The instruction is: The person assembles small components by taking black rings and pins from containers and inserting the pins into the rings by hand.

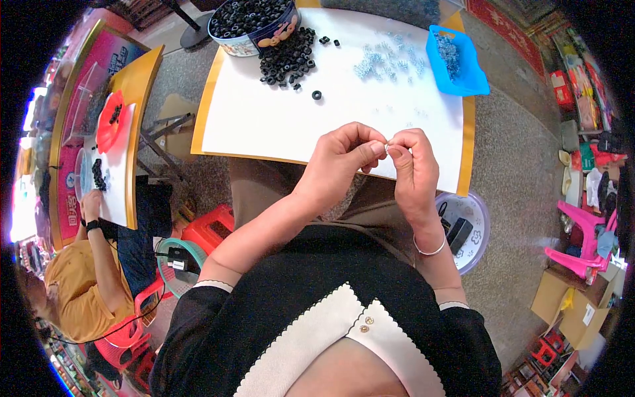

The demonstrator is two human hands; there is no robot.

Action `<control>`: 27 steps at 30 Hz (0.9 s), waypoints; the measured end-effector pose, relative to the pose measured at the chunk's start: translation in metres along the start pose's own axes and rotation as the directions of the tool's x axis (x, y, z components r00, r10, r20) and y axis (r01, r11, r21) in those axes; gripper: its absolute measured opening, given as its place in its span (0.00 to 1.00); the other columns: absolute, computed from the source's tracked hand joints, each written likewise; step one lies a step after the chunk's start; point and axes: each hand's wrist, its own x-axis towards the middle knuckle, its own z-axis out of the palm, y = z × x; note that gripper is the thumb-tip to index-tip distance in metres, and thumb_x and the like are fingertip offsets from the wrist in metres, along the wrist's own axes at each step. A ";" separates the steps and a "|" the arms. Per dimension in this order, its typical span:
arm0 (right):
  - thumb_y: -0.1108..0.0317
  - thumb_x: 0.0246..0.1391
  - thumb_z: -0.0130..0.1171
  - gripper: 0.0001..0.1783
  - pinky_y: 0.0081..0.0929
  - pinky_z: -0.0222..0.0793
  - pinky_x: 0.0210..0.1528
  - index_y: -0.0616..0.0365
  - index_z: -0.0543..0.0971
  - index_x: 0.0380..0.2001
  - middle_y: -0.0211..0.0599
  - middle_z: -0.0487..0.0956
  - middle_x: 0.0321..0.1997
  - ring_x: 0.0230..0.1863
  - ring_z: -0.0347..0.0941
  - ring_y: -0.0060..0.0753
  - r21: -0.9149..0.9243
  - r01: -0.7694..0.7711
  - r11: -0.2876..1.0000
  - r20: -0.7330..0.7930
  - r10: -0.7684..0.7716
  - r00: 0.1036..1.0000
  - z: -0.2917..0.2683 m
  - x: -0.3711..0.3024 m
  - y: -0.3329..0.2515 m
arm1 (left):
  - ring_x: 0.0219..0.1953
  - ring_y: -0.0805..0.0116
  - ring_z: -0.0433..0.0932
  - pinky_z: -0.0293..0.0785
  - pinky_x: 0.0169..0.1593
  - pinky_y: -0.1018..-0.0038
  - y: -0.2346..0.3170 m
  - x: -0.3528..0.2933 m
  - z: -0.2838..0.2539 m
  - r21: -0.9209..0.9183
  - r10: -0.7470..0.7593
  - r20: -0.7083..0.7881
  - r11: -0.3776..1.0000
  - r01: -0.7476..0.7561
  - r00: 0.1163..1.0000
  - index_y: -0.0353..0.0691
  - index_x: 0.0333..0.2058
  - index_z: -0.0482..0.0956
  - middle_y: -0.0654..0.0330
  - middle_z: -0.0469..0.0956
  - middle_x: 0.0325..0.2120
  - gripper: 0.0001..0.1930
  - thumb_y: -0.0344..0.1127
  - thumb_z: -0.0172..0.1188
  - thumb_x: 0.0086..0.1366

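Fingertips together over the near edge of the white tabletop (264, 126), my left hand (340, 159) and my right hand (417, 169) both pinch one tiny pale piece (387, 147). The fingers mostly hide it, and its kind cannot be made out. Farther off, small clear bluish pieces (390, 63) lie scattered, with a few more just beyond my hands. A single black ring (317, 95) sits apart from a heap of black rings (286, 61) at the far left.
A round tub (238, 46) full of black rings stands at the far left, a blue tray (463, 69) of clear pieces at the far right. Below the right edge is a lilac basin (473, 248). Leftward, another person (89, 284) works at a second table (149, 86).
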 end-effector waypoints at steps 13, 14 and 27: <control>0.75 0.54 0.53 0.03 0.21 0.67 0.39 0.62 0.73 0.34 0.36 0.75 0.31 0.33 0.71 0.24 0.025 -0.166 0.986 -0.101 0.168 0.981 -0.013 -0.001 0.026 | 0.33 0.78 0.73 0.72 0.33 0.82 -0.038 0.037 -0.015 0.217 0.218 -0.056 0.955 -0.201 0.974 0.36 0.37 0.76 0.65 0.77 0.30 0.07 0.30 0.58 0.60; 0.76 0.54 0.54 0.04 0.18 0.66 0.41 0.61 0.74 0.34 0.33 0.75 0.32 0.35 0.70 0.21 -0.041 -0.195 0.980 -0.095 0.191 0.977 -0.015 -0.004 0.032 | 0.34 0.78 0.74 0.71 0.39 0.80 -0.040 0.042 -0.017 0.262 0.204 -0.073 0.948 -0.179 0.976 0.35 0.36 0.77 0.65 0.78 0.32 0.07 0.28 0.58 0.59; 0.74 0.43 0.59 0.13 0.34 0.58 0.45 0.56 0.76 0.36 0.34 0.77 0.36 0.40 0.68 0.38 -0.603 -0.065 0.795 -0.099 0.006 0.995 -0.024 -0.010 0.069 | 0.30 0.66 0.74 0.73 0.36 0.73 -0.052 0.061 -0.012 0.734 0.520 -0.035 0.593 -0.332 0.853 0.40 0.35 0.78 0.58 0.78 0.29 0.08 0.25 0.59 0.54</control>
